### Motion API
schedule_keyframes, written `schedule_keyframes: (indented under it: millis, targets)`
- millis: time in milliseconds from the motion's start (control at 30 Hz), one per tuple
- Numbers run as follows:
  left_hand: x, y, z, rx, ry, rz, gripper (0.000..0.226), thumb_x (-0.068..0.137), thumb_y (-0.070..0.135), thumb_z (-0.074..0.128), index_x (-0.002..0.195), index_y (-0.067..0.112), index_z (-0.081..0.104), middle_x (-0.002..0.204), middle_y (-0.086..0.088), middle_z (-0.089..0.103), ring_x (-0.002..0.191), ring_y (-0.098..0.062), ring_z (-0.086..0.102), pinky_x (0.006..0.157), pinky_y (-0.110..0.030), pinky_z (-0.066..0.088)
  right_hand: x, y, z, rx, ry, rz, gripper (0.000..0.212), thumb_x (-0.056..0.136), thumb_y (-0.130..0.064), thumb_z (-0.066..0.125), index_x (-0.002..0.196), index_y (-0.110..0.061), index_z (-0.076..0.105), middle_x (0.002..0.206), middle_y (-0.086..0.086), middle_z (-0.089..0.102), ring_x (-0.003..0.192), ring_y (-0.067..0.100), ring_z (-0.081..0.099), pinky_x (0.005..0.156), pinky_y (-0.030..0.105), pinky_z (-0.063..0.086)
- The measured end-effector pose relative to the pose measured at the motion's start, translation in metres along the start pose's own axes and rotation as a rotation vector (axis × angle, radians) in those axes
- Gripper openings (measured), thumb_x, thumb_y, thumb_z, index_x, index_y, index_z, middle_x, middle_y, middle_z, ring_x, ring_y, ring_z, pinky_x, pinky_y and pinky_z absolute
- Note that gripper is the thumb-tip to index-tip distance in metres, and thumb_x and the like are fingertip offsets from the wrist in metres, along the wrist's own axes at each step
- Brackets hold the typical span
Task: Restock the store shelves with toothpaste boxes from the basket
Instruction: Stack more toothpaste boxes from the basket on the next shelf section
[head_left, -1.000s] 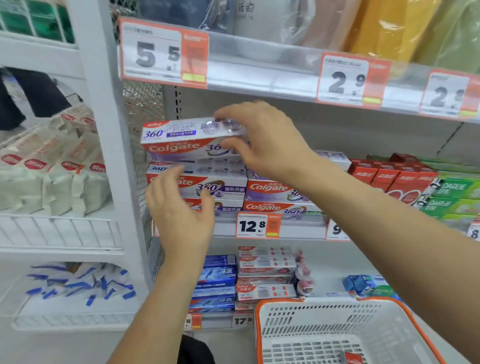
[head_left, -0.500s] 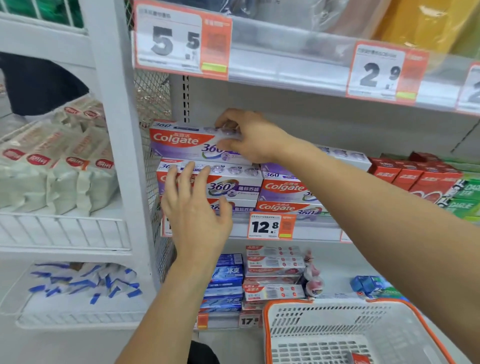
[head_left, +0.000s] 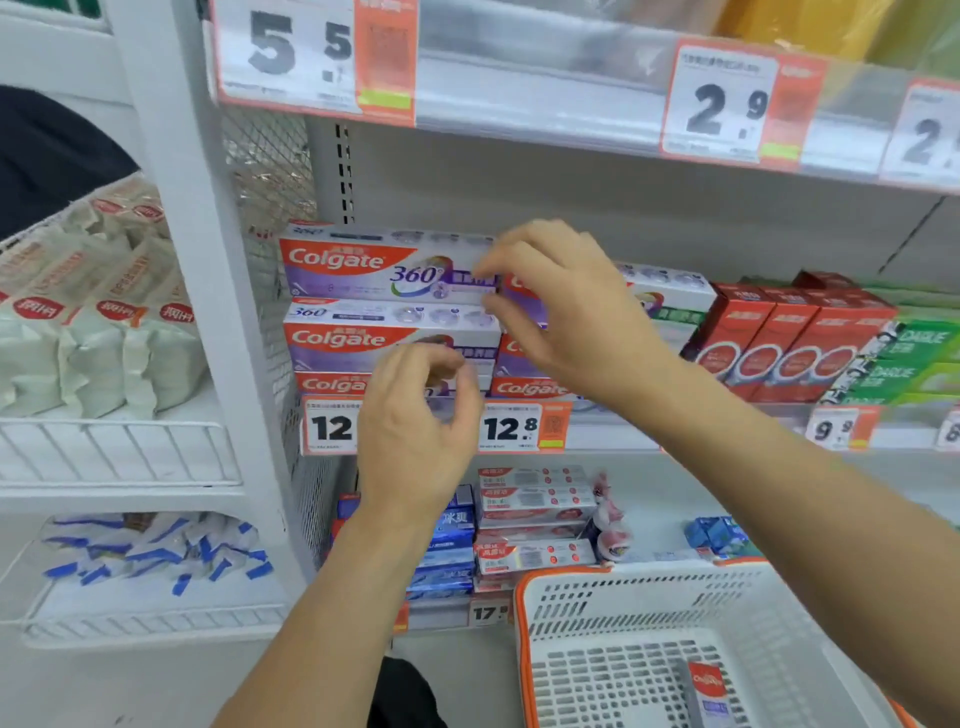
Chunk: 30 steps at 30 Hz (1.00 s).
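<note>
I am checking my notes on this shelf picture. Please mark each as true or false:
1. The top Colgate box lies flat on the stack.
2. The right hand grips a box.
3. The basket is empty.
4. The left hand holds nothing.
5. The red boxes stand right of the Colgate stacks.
1. True: the top Colgate box lies flat on the stack.
2. False: the right hand holds nothing; its fingers hang loosely curled beside that box.
3. False: the basket holds one box.
4. True: the left hand holds nothing.
5. True: the red boxes stand to the right.
</note>
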<state>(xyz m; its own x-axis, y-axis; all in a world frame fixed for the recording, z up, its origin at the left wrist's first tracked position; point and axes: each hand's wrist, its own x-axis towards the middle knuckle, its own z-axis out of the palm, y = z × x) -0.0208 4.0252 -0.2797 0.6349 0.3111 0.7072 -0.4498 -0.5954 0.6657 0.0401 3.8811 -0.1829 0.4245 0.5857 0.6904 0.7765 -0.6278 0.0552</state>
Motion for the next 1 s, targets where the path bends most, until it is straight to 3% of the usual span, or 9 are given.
schedule_keyframes:
  millis: [100, 167, 300, 400, 533, 633, 733, 833, 1000]
  targets:
    - [-0.022, 0.004, 0.020, -0.033, -0.320, -0.102, 0.008, 0.090, 0.020, 0.065, 0.082, 0.018, 0.064, 0.074, 0.010, 0.062, 0.070, -0.013, 0.058, 0.066, -0.031, 0.048, -0.093, -0.005, -0.019, 0.127, 0.067, 0.113, 0.005, 0.092, -0.004, 0.064, 0.094, -0.004, 0.068, 0.088, 0.007, 0.065, 0.081, 0.021, 0.061, 0.074, 0.032, 0.048]
    - [-0.044, 0.009, 0.042, -0.012, -0.512, -0.142, 0.009, 0.088, 0.020, 0.066, 0.080, 0.021, 0.063, 0.070, 0.010, 0.062, 0.064, -0.012, 0.059, 0.063, -0.033, 0.051, -0.167, 0.006, -0.021, 0.198, -0.032, 0.379, 0.007, 0.090, -0.003, 0.066, 0.091, -0.010, 0.069, 0.081, 0.002, 0.065, 0.072, 0.006, 0.056, 0.069, 0.024, 0.048]
    - [-0.115, 0.022, 0.102, 0.011, -0.901, -0.196, 0.008, 0.087, 0.022, 0.065, 0.079, 0.020, 0.063, 0.069, 0.008, 0.064, 0.063, -0.012, 0.059, 0.063, -0.034, 0.052, -0.320, 0.049, -0.014, 0.242, -0.328, 1.024, 0.012, 0.084, -0.013, 0.077, 0.085, -0.022, 0.068, 0.071, -0.009, 0.068, 0.063, 0.003, 0.062, 0.067, 0.032, 0.054]
    - [-0.188, 0.017, 0.148, 0.023, -1.162, -0.338, 0.012, 0.089, 0.021, 0.065, 0.078, 0.019, 0.062, 0.075, 0.002, 0.068, 0.069, -0.017, 0.061, 0.068, -0.037, 0.052, -0.411, 0.074, -0.013, 0.220, -0.538, 1.375, 0.014, 0.082, -0.019, 0.080, 0.092, -0.013, 0.071, 0.084, 0.001, 0.072, 0.078, 0.013, 0.065, 0.081, 0.028, 0.052]
    - [-0.284, 0.007, 0.196, 0.080, -1.455, -0.552, 0.018, 0.098, 0.021, 0.061, 0.095, 0.003, 0.064, 0.092, -0.016, 0.068, 0.084, -0.031, 0.063, 0.079, -0.047, 0.050, -0.516, 0.093, 0.018, 0.275, -0.750, 1.703, 0.033, 0.079, -0.024, 0.082, 0.102, -0.004, 0.070, 0.094, 0.014, 0.072, 0.097, 0.028, 0.068, 0.079, 0.027, 0.051]
    - [-0.339, 0.001, 0.215, 0.144, -1.552, -0.677, 0.021, 0.100, 0.022, 0.058, 0.096, 0.001, 0.061, 0.080, -0.011, 0.061, 0.068, -0.024, 0.052, 0.075, -0.041, 0.046, -0.578, 0.097, 0.057, 0.314, -0.955, 1.780, 0.043, 0.078, -0.023, 0.079, 0.109, 0.001, 0.063, 0.089, 0.015, 0.065, 0.096, 0.028, 0.068, 0.066, 0.026, 0.049]
    - [-0.372, -0.008, 0.221, 0.190, -1.608, -0.783, 0.021, 0.100, 0.015, 0.055, 0.080, 0.008, 0.053, 0.062, -0.004, 0.047, 0.055, -0.019, 0.045, 0.097, -0.033, 0.045, -0.623, 0.092, 0.093, 0.373, -0.985, 1.865, 0.092, 0.071, -0.031, 0.088, 0.140, 0.000, 0.036, 0.123, 0.017, 0.059, 0.113, 0.034, 0.062, 0.078, 0.035, 0.049]
    - [-0.381, -0.011, 0.219, 0.236, -1.590, -0.830, 0.024, 0.097, 0.021, 0.058, 0.075, 0.011, 0.057, 0.067, -0.003, 0.055, 0.059, -0.021, 0.054, 0.086, -0.033, 0.054, -0.641, 0.081, 0.112, 0.335, -0.979, 1.867, 0.082, 0.068, -0.027, 0.089, 0.131, -0.011, 0.038, 0.121, 0.010, 0.060, 0.109, 0.030, 0.062, 0.083, 0.039, 0.055]
    - [-0.368, -0.010, 0.230, 0.232, -1.494, -1.004, 0.010, 0.096, 0.027, 0.062, 0.088, 0.022, 0.061, 0.090, -0.005, 0.070, 0.084, -0.024, 0.071, 0.082, -0.039, 0.059, -0.610, 0.097, 0.101, 0.617, -1.151, 1.740, 0.049, 0.064, -0.034, 0.084, 0.103, -0.010, 0.068, 0.086, 0.004, 0.068, 0.071, 0.018, 0.067, 0.056, 0.027, 0.057]
